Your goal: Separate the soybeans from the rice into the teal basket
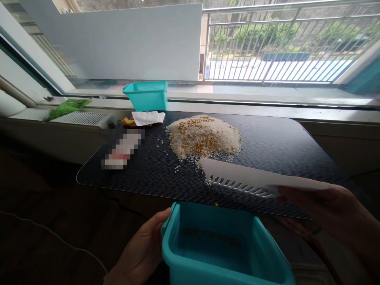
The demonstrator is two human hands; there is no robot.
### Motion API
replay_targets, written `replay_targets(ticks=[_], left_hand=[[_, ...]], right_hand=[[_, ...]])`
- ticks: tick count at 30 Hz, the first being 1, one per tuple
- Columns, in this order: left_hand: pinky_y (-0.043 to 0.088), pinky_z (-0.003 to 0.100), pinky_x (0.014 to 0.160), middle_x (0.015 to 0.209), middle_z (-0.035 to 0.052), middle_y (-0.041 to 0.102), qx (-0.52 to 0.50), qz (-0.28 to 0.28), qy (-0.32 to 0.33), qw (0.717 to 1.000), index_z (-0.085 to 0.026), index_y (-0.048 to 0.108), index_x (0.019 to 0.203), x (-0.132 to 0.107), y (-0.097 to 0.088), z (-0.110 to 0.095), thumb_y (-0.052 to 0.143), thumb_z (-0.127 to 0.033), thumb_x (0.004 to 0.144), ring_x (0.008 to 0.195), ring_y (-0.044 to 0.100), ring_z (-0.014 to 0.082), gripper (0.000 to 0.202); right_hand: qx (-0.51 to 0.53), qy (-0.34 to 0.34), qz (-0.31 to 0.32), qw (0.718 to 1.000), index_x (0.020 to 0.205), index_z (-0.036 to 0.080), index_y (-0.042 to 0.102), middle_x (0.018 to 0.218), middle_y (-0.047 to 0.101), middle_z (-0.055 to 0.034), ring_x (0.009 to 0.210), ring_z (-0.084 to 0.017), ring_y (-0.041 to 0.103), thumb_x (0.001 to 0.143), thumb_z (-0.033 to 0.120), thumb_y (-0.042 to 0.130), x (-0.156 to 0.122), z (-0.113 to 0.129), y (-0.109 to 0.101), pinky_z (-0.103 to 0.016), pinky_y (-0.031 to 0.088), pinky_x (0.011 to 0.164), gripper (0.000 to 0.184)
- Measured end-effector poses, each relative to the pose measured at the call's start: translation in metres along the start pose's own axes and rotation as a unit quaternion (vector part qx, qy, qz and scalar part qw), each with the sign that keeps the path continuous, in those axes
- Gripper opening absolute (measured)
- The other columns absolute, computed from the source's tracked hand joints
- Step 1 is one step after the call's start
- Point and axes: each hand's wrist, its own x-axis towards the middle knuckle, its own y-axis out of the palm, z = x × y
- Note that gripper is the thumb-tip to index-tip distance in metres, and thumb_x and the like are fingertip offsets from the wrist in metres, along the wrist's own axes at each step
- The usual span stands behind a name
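Observation:
My left hand (145, 237) grips the left rim of a teal plastic bin (274, 253), held just below the table's front edge. Inside, a thin line of grains lies on the bin's bottom. In my right hand (332, 209) is a flat white slotted scraper (237, 174), a row of slanted slots along its lower edge. Its tip touches the front of a heap of white rice (228, 136) mixed with yellow beans (204, 146). A few beans and grains lie loose by the tip, and one bean sits at the table edge above the bin.
The dark table (267, 138) stands against a window. At its back left are a second teal bin (148, 97), a white tissue (148, 118) and an orange item (128, 122). A blurred-out item (123, 150) lies on the left. A white cable (53, 233) runs across the floor.

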Motion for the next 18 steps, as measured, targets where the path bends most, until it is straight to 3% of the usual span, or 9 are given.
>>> replay_targets(ticks=[5,9,13,16,18], left_hand=[[0.054,0.032,0.069,0.061,0.0066,0.069,-0.002,-0.022,0.003,1.000,-0.010,0.067,0.070,-0.001,0.004,-0.001,0.053,-0.017,0.084,0.057,0.065,0.0159,0.021],[0.054,0.032,0.067,0.060,0.0063,0.069,0.000,-0.024,0.001,1.000,-0.010,0.067,0.070,-0.002,0.005,-0.002,0.054,-0.016,0.083,0.057,0.065,0.0165,0.019],[0.054,0.033,0.068,0.063,0.0079,0.070,0.006,-0.012,-0.003,1.000,-0.009,0.067,0.073,-0.001,0.002,-0.001,0.057,-0.018,0.082,0.060,0.066,0.0178,0.017],[0.054,0.031,0.066,0.065,0.0080,0.071,0.001,-0.006,-0.001,1.000,-0.009,0.067,0.073,-0.001,0.002,-0.001,0.057,-0.018,0.082,0.060,0.066,0.0170,0.016],[0.053,0.029,0.063,0.061,0.0063,0.069,-0.009,-0.010,0.009,1.000,-0.010,0.066,0.072,-0.001,0.002,-0.001,0.054,-0.015,0.084,0.057,0.065,0.0152,0.018]], right_hand=[[0.032,0.009,0.010,0.999,0.064,0.030,0.075,0.060,0.071,-0.0010,0.058,-0.021,0.065,0.060,0.058,0.069,-0.002,0.003,-0.007,-0.028,0.055,0.054,0.029],[0.035,-0.007,0.023,0.999,0.065,0.027,0.075,0.063,0.071,-0.0020,0.059,-0.020,0.065,0.062,0.054,0.069,-0.002,0.002,0.001,-0.028,0.054,0.054,0.028],[0.035,-0.016,0.078,0.996,0.077,0.025,0.074,0.069,0.071,-0.0024,0.066,-0.020,0.064,0.071,0.048,0.063,-0.002,0.007,0.014,-0.027,0.053,0.052,0.027],[0.033,-0.021,0.162,0.986,0.084,0.023,0.074,0.070,0.071,-0.0021,0.067,-0.020,0.064,0.075,0.047,0.058,-0.004,0.013,0.013,-0.028,0.054,0.056,0.029],[0.008,-0.009,0.133,0.991,0.077,0.024,0.075,0.066,0.071,-0.0017,0.062,-0.021,0.064,0.070,0.049,0.062,-0.006,0.012,0.005,-0.029,0.054,0.056,0.029]])
